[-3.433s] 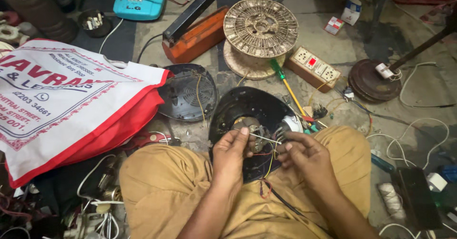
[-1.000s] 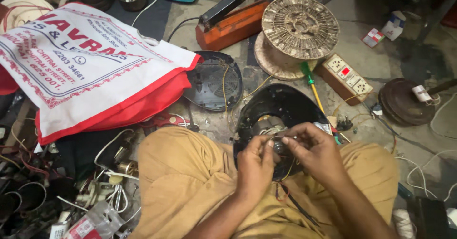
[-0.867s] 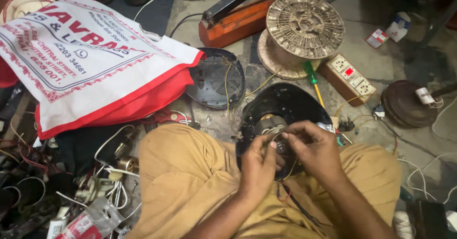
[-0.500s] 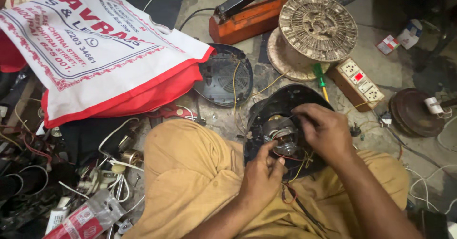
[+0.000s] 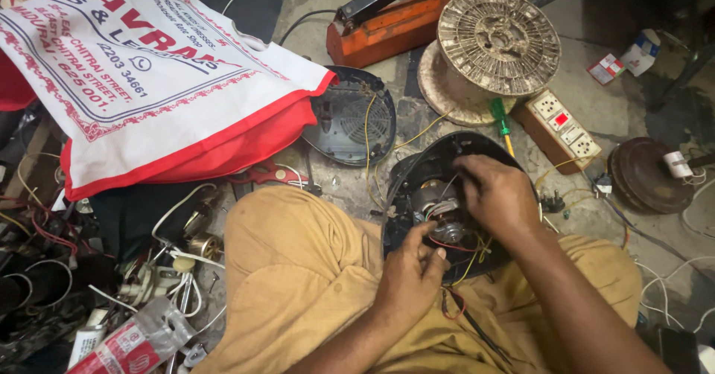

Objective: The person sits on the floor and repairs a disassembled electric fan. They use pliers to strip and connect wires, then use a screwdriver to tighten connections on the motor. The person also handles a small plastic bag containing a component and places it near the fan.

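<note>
Left hand [image 5: 411, 270]: lower centre, fingers curled, fingertips pinching at the small motor [image 5: 439, 214].
Right hand [image 5: 495, 195]: just right of centre, fingers bent down onto the motor's wires; exact grip cannot be told.
Motor: inside the black round housing [image 5: 417, 173] on the person's lap.
Nearby: green-handled screwdriver [image 5: 500, 121], socket box [image 5: 560, 123], red-and-white bag [image 5: 149, 84] upper left.

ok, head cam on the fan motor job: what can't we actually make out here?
- Head view: right hand covers the far side of the motor; what its fingertips grip is hidden.
- Left hand: thumb and fingers meet at the motor, any small part between them too small to tell.
- Black housing: lower rim hidden behind both hands and the knee.
- Brown round part: dim, detail lost.
</note>
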